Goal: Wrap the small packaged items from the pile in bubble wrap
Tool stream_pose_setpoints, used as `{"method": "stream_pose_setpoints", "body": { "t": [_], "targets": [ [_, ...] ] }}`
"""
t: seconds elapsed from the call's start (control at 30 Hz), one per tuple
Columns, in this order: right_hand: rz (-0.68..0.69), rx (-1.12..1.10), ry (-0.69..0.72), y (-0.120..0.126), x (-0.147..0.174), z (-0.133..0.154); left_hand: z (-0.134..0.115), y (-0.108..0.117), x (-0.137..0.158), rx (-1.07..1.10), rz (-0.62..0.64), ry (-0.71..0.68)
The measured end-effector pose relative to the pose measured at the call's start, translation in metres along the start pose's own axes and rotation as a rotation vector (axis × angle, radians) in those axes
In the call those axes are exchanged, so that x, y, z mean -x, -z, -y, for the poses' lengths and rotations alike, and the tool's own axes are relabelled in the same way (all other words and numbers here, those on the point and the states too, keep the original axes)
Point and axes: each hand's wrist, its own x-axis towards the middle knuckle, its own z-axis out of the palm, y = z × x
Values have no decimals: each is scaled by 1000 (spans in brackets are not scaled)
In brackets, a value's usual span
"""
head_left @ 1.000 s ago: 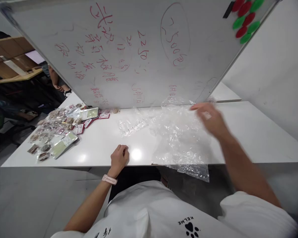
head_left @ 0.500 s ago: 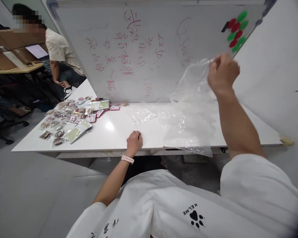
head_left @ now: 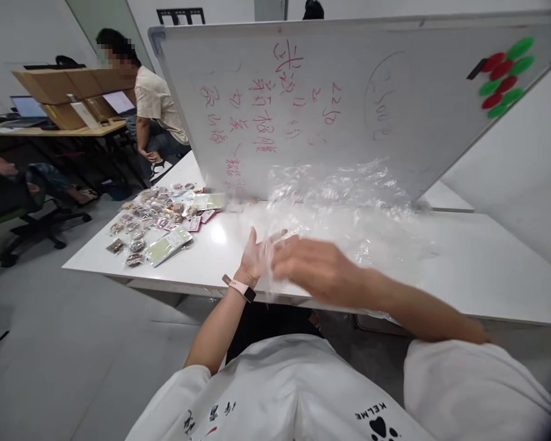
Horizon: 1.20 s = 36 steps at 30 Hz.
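Both hands at the clear plastic bag [head_left: 344, 208]: left hand [head_left: 257, 260] splayed open under it, right hand [head_left: 319, 272] blurred, grip unclear. Snack packets [head_left: 151, 217] untouched, nothing bagged.

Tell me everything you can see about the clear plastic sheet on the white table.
The clear plastic sheet is thin, glossy and see-through, heavily crumpled with many bright creases. It lies spread over the middle of the white table, its far edge against the foot of the whiteboard, its near edge reaching the table's front edge. The left hand, open and palm up, seems to touch its near left part; the right hand, blurred, is over the same part. Whether it is one sheet or several bags is unclear.
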Motion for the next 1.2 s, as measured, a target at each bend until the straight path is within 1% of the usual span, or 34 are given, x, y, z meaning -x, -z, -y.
{"method": "stream_pose_setpoints", "body": {
  "t": [0.03,0.1,0.17,0.27,0.33,0.4,0.47,0.5,0.53,0.57,0.6,0.63,0.7,0.73,0.77,0.8,0.87,0.93,1.0,1.07,1.13,1.17,1.2],
  "targets": [
    [90,-65,27,-13,12,3,-1,7,0,62,0,0],
    [213,-119,0,-33,35,3,-3,24,-1,190,19,7],
    [244,-104,-99,-45,59,-3,-8,43,-3,206,-21,-15],
    [240,-47,-246,-59,92,-15,-19,73,-9,148,-125,-35],
    [274,-26,-320,-69,111,-21,-27,92,-16,51,-251,-29],
    [342,-23,-403,-79,127,-24,-33,107,-24,-75,-421,-66],
    [397,-28,-507,-86,139,-28,-36,117,-31,-149,-573,-142],
    [409,-35,-561,-88,144,-30,-37,119,-33,-153,-625,-177],
    [409,-48,-614,-90,147,-33,-37,120,-34,-141,-645,-196],
    [401,-71,-662,-90,150,-36,-37,119,-34,-123,-629,-206],
    [391,-101,-701,-90,153,-39,-36,117,-32,-106,-579,-208],
    [379,-134,-736,-89,154,-42,-36,114,-29,-94,-494,-206],
    [354,-192,-792,-88,156,-47,-36,109,-21,-107,-284,-204],
    [340,-211,-818,-88,157,-49,-37,108,-16,-142,-204,-210],
    [327,-220,-844,-88,157,-51,-39,107,-11,-205,-158,-217],
    [316,-223,-867,-88,158,-52,-42,108,-6,-295,-139,-213],
    [320,-232,-893,-87,161,-55,-50,110,0,-529,-143,-149],
    [375,-260,-884,-81,164,-55,-58,112,1,-747,-186,-85],
    [453,-289,-844,-65,163,-52,-64,111,-5,-906,-282,-109],
    [469,-300,-792,-42,155,-45,-66,108,-16,-1053,-407,-195],
    [393,-322,-744,-24,136,-39,-62,105,-31,-1236,-471,-218],
    [329,-337,-725,-21,125,-38,-58,104,-39,-1336,-480,-198],
    [260,-351,-708,-23,113,-39,-54,104,-47,-1431,-482,-164]
  ]
}}
